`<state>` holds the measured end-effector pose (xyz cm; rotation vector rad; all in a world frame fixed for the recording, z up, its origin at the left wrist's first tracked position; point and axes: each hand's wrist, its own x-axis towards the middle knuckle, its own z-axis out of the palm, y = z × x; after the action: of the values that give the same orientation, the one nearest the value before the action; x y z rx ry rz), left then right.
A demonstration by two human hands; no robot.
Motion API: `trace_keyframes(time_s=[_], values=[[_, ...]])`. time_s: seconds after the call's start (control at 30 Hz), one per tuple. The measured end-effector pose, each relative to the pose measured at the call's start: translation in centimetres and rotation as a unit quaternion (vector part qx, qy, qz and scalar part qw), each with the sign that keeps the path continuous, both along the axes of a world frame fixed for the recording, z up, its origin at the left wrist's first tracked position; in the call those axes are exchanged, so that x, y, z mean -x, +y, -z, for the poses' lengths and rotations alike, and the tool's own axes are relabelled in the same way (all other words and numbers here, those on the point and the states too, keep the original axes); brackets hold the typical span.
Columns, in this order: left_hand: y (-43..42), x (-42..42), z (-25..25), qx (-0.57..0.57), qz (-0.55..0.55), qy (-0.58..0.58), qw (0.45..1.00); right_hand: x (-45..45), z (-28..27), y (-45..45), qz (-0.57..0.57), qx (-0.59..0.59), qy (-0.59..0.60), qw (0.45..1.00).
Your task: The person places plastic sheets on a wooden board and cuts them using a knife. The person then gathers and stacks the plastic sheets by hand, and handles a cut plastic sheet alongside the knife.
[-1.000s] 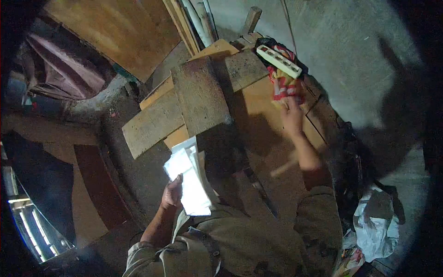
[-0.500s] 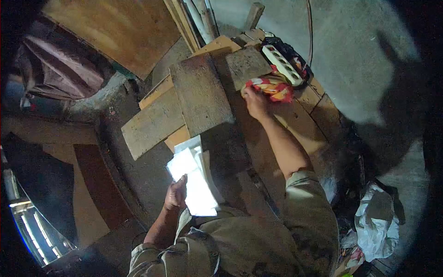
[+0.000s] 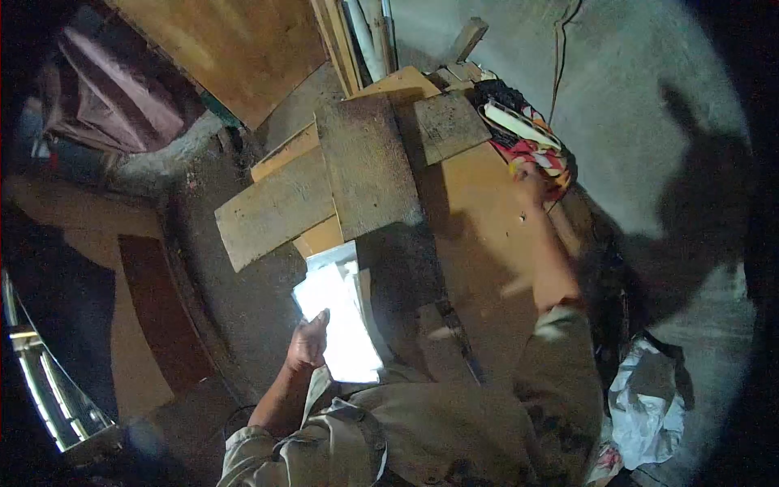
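My left hand (image 3: 308,341) is closed on a stack of white sheets (image 3: 345,329), thumb on top. The stack is so bright that any markings are washed out. My right arm reaches forward to the right, and my right hand (image 3: 531,185) is closed on a red, yellow and white patterned cloth (image 3: 549,161); the fingers are partly blurred. Just beyond that hand, a white power strip (image 3: 521,124) lies at an angle against the cloth and a dark bundle.
Worn boards (image 3: 369,170) lie crosswise ahead of me, beside a tan board (image 3: 475,219). Wooden strips and pipes (image 3: 357,40) stand at the back. A white plastic bag (image 3: 645,402) sits at lower right. A brown sheet (image 3: 122,89) hangs at upper left.
My right hand has moved right with the patterned cloth, baring more of the tan board. The power strip now lies tilted beside the cloth. My left hand keeps its hold on the sheets.
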<state>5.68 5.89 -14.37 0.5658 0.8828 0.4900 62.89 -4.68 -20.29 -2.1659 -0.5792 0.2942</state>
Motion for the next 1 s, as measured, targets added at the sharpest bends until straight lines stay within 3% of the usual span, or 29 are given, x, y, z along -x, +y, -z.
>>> trace_keyframes(time_s=[0.1, 0.23, 0.27, 0.3, 0.37, 0.4, 0.43, 0.47, 0.5, 0.53, 0.57, 0.63, 0.7, 0.73, 0.77, 0.8, 0.83, 0.87, 0.93, 1.0], values=[[0.0, -0.7, -0.8, 0.001, 0.013, -0.022, 1.0, 5.5, 0.9, 2.1, -0.139, 0.005, -0.213, 0.967], [0.4, -2.0, -2.8, 0.008, 0.014, 0.011, 1.0, 7.0, 1.1, 3.8, -0.179, -0.017, -0.251, 0.951], [0.5, -2.1, -3.0, 0.007, 0.022, 0.016, 1.0, 4.9, 2.7, 4.2, -0.179, -0.021, -0.249, 0.952], [0.5, -2.1, -3.2, 0.005, 0.031, 0.02, 0.999, 1.6, 5.5, 4.6, -0.103, -0.027, -0.172, 0.979], [0.3, -1.9, -3.1, 0.006, 0.021, 0.017, 1.0, -1.9, 5.5, 4.4, -0.022, 0.043, -0.125, 0.991], [0.3, -2.0, -3.0, 0.009, 0.013, 0.011, 1.0, -2.8, 3.2, 4.3, -0.017, 0.119, -0.157, 0.98], [0.4, -2.2, -3.4, 0.007, 0.012, 0.01, 1.0, -2.7, 1.6, 5.3, 0.083, 0.193, -0.08, 0.974], [0.3, -2.4, -3.9, 0.014, 0.008, 0.012, 1.0, -1.9, 0.2, 5.7, 0.082, 0.192, -0.083, 0.975], [0.3, -2.6, -4.1, 0.021, 0.003, 0.014, 1.0, -0.7, -1.1, 5.7, 0.071, 0.18, -0.163, 0.968], [0.3, -2.0, -2.9, 0.021, -0.001, 0.012, 1.0, 0.9, -2.3, 5.7, 0.059, 0.166, -0.241, 0.954], [0.2, -0.9, -0.6, -0.023, 0.013, -0.02, 0.999, 3.4, -3.7, 5.7, 0.007, 0.185, -0.235, 0.954], [-0.1, 0.4, 0.6, -0.066, 0.023, -0.045, 0.997, 8.0, -1.4, 5.9, 0.009, 0.085, -0.209, 0.974], [0.5, -0.3, 0.2, 0.006, 0.017, -0.018, 1.0, 13.3, -1.1, 5.4, -0.079, 0.026, -0.088, 0.993], [0.6, -0.8, -0.5, 0.003, 0.014, -0.017, 1.0, 17.0, -4.1, 4.9, -0.129, 0.081, -0.084, 0.985], [0.5, -1.5, -1.7, 0.041, 0.001, -0.004, 0.999, 20.3, -5.3, 4.7, -0.146, 0.005, 0.074, 0.986], [0.4, -1.6, -2.3, 0.081, -0.012, 0.01, 0.997, 22.5, -5.5, 4.2, -0.175, 0.002, 0.072, 0.982], [0.3, -1.1, -1.0, 0.054, -0.014, -0.059, 0.997, 23.8, -4.4, 4.0, -0.183, 0.034, 0.032, 0.982], [0.0, -0.3, -0.1, 0.055, -0.019, -0.059, 0.997, 25.1, -3.8, 4.0, -0.173, 0.016, 0.116, 0.978], [0.0, -0.6, -1.4, 0.07, -0.019, -0.026, 0.997, 25.8, -0.9, 4.5, -0.157, 0.034, 0.036, 0.986], [-0.5, -0.5, -2.6, 0.091, -0.008, 0.035, 0.995, 26.1, -2.1, 4.5, -0.178, 0.012, 0.033, 0.983]])
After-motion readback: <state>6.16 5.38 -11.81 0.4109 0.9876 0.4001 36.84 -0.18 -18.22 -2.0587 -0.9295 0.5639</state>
